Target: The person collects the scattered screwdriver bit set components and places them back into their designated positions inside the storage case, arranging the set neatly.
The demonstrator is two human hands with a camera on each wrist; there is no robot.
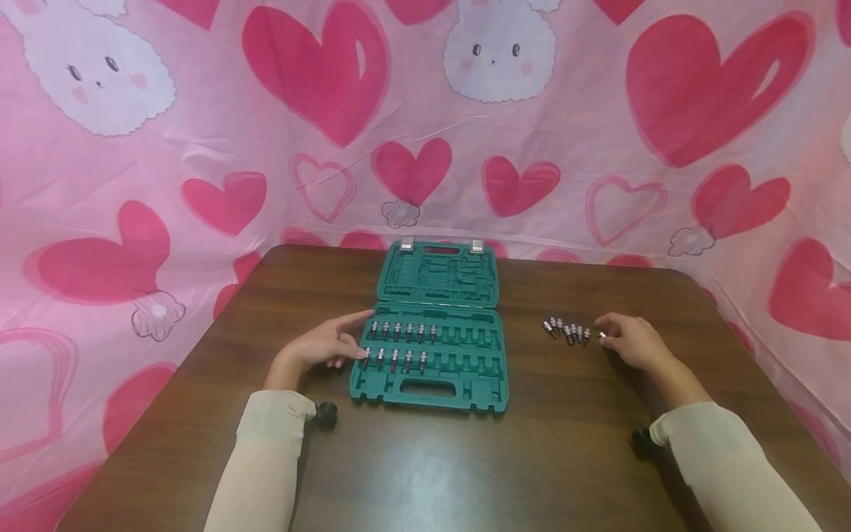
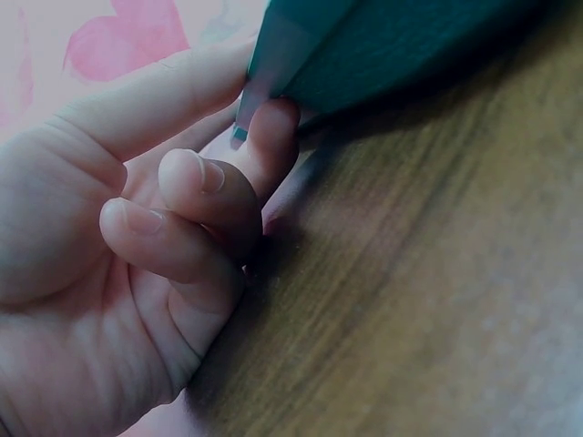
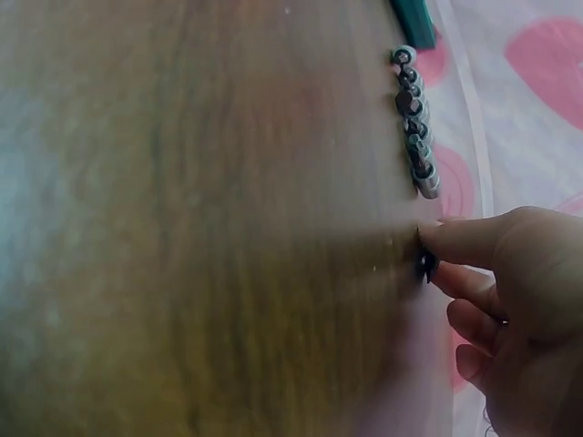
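Note:
A green tool case (image 1: 428, 404) lies unfolded on the table, with two rows of silver-and-dark bit sockets (image 1: 395, 360) in the left part of its lower half. At its left side, my left hand (image 1: 327, 342) holds the edge with thumb and fingers. The left wrist view has the case's green side (image 2: 383, 64) against those fingers, the others curled. To the right, my right hand (image 1: 634, 340) pinches one bit socket (image 1: 602, 335) between thumb and index finger. Its dark end (image 3: 426, 262) shows below the fingertips. Several loose bit sockets (image 1: 569, 332) lie just left of that hand.
The case's lid (image 1: 439, 273), with two metal latches (image 1: 476, 246), lies back toward the far edge of the brown wooden table (image 1: 425, 473). Pink heart-printed cloth (image 1: 425, 111) hangs behind the table and along both sides.

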